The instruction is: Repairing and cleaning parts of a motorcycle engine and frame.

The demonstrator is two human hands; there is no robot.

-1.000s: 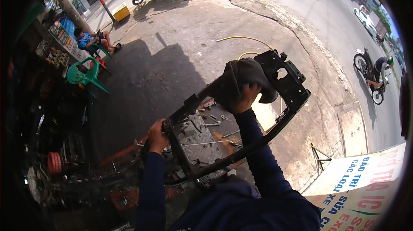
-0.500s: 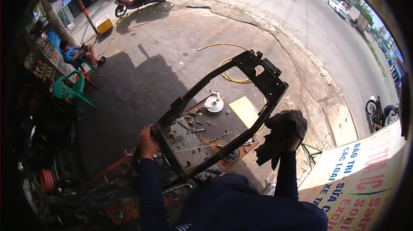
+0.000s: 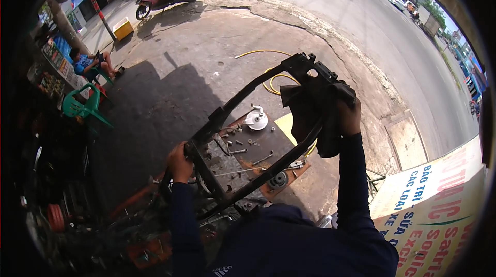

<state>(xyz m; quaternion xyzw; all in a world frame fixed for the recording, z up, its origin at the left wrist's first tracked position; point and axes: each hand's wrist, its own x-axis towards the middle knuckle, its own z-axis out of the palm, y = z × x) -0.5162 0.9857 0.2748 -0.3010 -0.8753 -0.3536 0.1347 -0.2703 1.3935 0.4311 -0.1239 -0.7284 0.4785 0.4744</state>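
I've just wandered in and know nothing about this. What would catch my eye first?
Probably the big black metal frame in the middle, its near-left corner in the left hand, while the right hand holds a dark cloth at its far-right end. Through its opening shows a white round part beside loose bolts. Farther off, a green chair stands out at the left.

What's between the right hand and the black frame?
The head view shows a dark cloth between the right hand and the frame.
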